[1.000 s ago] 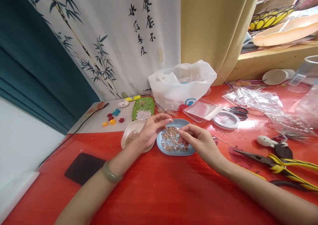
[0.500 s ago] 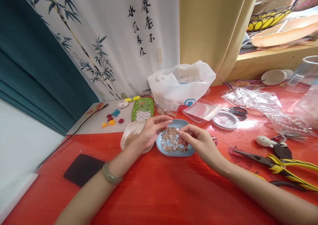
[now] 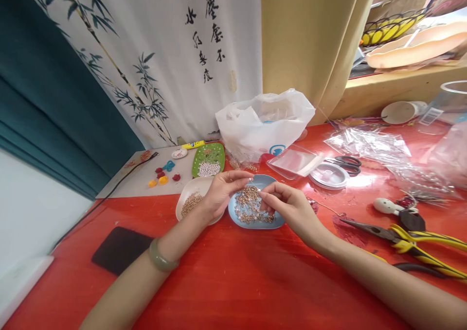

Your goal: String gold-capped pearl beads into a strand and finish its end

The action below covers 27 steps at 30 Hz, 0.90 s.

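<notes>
Two hands: left hand [image 3: 222,194] and right hand [image 3: 288,206], bare, raised at the blue dish [image 3: 255,225], fingertips turned toward each other, near but apart.
Left fingers: thumb and forefinger drawn into a pinch above the far part of the blue dish; whether they grip a tiny piece is too small to tell.
Right fingers: curled, thumb and forefinger drawn together over the right part of the blue dish; what they grip, if anything, cannot be told.
Gold pieces [image 3: 251,206]: heaped inside the blue dish, many of them thin and pin-like.
Cream dish: the cream dish [image 3: 200,184] sits just left of the blue dish, partly behind the left hand, with small gold beads [image 3: 192,203] in it.
Green tray: the green tray [image 3: 196,164] lies beyond and left of the blue dish, white beads [image 3: 209,169] at its near end.
Plastic bag [image 3: 266,126]: white, beyond the blue dish.
Scissors [image 3: 348,165]: right of the blue dish and farther back.
Pliers [image 3: 401,235]: well right of the blue dish, yellow-and-black handles, nose pointing toward it.
Red table [image 3: 233,281]: under the blue dish.
</notes>
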Each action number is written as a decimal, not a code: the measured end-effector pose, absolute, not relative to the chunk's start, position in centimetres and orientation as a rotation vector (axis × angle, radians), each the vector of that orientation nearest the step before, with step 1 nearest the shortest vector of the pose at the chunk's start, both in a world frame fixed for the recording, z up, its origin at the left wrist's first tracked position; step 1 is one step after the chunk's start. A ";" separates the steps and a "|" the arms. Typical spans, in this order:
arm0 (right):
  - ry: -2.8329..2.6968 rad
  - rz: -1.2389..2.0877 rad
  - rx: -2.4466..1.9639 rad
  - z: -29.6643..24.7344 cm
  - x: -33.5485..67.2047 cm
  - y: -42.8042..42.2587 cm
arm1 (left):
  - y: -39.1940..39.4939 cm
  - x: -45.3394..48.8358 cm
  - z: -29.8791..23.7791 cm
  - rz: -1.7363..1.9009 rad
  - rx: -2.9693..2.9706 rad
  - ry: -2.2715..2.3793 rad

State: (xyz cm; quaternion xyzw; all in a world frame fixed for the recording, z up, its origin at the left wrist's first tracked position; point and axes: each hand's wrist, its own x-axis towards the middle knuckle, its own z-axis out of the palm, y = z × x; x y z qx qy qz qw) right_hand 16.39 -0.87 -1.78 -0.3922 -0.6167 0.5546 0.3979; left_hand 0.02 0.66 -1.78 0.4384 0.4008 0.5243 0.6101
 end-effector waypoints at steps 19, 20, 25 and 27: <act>-1.578 1.390 -1.025 -1.9 16.4 -0.7 | 0.5 -0.1 -0.9 1.286 1.401 1.102; -1.580 1.391 -1.026 -1.9 16.4 -0.7 | 0.4 -0.1 -0.9 1.286 1.409 1.099; -1.586 1.386 -1.022 -2.0 16.4 -0.7 | 0.3 -0.1 -0.8 1.285 1.427 1.095; -1.591 1.375 -1.020 -2.0 16.5 -0.7 | 0.3 0.0 -0.8 1.280 1.425 1.093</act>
